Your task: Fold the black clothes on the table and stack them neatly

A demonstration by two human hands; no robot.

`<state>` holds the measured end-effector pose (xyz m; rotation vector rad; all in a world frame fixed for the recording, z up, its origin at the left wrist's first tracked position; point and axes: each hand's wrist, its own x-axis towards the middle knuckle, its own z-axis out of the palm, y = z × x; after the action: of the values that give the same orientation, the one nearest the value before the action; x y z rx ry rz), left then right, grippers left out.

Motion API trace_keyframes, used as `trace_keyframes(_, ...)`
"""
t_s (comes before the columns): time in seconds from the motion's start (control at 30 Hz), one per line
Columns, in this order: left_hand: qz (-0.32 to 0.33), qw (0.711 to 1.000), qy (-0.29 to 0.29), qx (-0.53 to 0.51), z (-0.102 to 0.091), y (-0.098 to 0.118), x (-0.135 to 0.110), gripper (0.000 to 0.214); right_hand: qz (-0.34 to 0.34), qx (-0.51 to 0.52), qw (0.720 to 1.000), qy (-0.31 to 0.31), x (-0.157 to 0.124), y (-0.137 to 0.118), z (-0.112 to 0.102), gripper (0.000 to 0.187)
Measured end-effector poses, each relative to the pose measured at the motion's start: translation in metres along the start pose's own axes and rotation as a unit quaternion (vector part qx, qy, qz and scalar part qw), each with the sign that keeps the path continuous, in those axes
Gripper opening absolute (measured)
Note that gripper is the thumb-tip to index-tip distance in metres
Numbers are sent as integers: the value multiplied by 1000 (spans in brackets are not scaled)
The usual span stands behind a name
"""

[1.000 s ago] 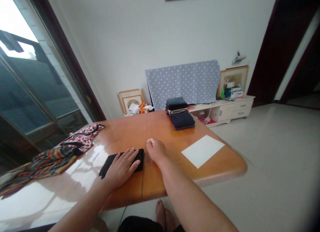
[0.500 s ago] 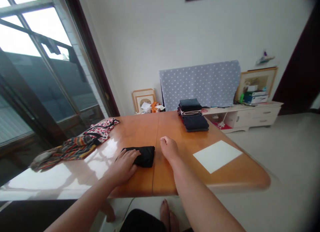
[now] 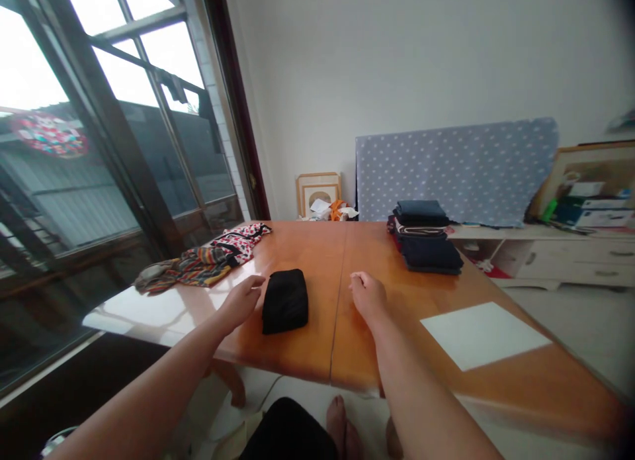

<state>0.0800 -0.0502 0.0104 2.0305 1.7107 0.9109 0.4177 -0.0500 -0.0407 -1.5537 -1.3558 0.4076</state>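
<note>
On the table [image 3: 317, 248], near its front edge, black folded cloth [image 3: 286, 301]: lying flat as a compact, roughly rectangular pad; taken as the clock's centre, with twelve pointing away from the body.
Left hand [image 3: 241, 306]: at nine o'clock, close beside the cloth's far left corner; with fingers bent and loosely open; cannot tell whether touching the fabric.
Right hand [image 3: 370, 296]: at three o'clock, apart from the cloth; with fingers curled closed into a loose fist; cannot tell whether resting on the wood or just above it.
Striped garment [image 3: 198, 268]: between nine and ten o'clock, spread loosely along the left side.
Red-and-white patterned garment [image 3: 245, 240]: between ten and eleven, touching the striped one.
Stack of folded clothes [image 3: 424, 238]: at two o'clock, mostly dark, piled in several layers.
White sheet [image 3: 481, 334]: just past three, lying flat, farther out than the fist.
Polka-dot cover [image 3: 446, 169]: between one and two, grey-blue, hanging beyond the far edge.
White cabinet [image 3: 565, 255]: between two and three, low, beyond the stack.
Framed picture [image 3: 319, 190]: just past twelve, leaning by the wall.
Bare feet [image 3: 338, 417]: at five o'clock, below the near edge.
</note>
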Motion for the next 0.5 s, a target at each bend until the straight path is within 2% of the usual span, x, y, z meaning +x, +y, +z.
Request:
trace_keyframes(0.07, -117, 989, -4, -95, 4, 1, -9, 43, -7, -2, 1000, 1, 0, 2, 2, 38)
trace_keyframes(0.13, -170, 973, -20, -157, 7, 5, -16, 52, -16, -7, 1000, 1, -2, 3, 3, 39)
trace_keyframes(0.3, -178, 963, -33, -199, 15, 8, -16, 63, -42, -26, 999, -1, -9, 1, 5, 40)
trace_keyframes(0.5, -146, 984, -39, -91, 29, -2, 0, 53, -92, -20, 995, -21, -23, -16, 11, 38)
